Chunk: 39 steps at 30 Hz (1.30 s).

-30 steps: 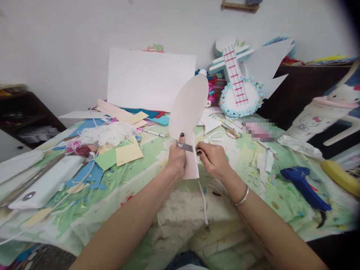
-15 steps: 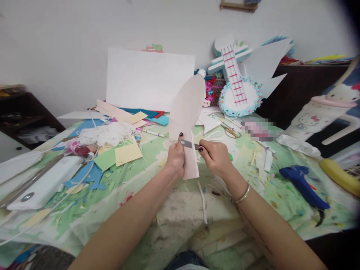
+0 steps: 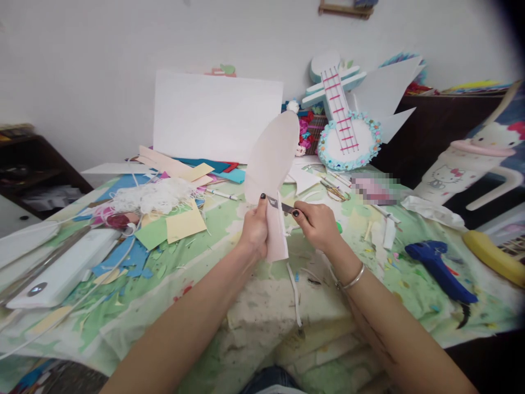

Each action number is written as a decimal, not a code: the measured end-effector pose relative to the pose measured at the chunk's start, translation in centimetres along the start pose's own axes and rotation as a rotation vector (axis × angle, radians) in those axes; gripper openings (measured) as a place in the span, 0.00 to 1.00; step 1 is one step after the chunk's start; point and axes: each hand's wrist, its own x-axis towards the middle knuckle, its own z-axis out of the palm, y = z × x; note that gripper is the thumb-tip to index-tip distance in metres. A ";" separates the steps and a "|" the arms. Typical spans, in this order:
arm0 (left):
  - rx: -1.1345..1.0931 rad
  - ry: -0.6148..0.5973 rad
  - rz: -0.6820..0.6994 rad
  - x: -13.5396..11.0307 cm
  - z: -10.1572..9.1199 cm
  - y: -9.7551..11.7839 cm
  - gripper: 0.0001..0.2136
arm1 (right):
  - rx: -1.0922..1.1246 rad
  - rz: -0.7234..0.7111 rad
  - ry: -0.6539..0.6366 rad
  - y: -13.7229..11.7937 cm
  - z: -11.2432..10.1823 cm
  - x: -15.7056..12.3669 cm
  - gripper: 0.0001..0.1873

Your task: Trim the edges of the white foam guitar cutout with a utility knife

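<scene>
My left hand point(image 3: 253, 230) grips a pale paddle-shaped board cut-out point(image 3: 272, 153) by its narrow stem, thumb pressed on the front. The cut-out is upright, its wide oval end at the top. My right hand point(image 3: 320, 225) is closed around a craft knife point(image 3: 286, 207), with its handle mostly hidden in the fingers. The grey blade lies across the stem and its right edge, close to my left thumb. Below the stem, a thin white offcut strip point(image 3: 294, 293) lies on the stained green table cover point(image 3: 221, 246).
Behind stand a white board point(image 3: 209, 115) and a guitar-shaped craft point(image 3: 344, 131). Coloured paper, a tangle of white string point(image 3: 150, 196) and a white device point(image 3: 61, 268) lie left. To the right are scissors point(image 3: 336, 191), a blue glue gun point(image 3: 443, 271) and a tumbler point(image 3: 455, 169).
The knife and my right hand have shifted slightly to the right along the stem's edge, so less blade overlaps the stem. My left hand keeps its hold.
</scene>
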 end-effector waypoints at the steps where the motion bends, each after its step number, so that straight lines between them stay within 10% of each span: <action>1: 0.002 -0.004 0.002 0.0 0.0 0.0 0.21 | -0.004 0.005 -0.003 0.1 0.0 0.0 0.23; 39: 0.063 -0.076 -0.019 -0.3 0.2 -1.0 0.18 | 0.053 -0.061 0.079 -0.5 0.0 -0.2 0.20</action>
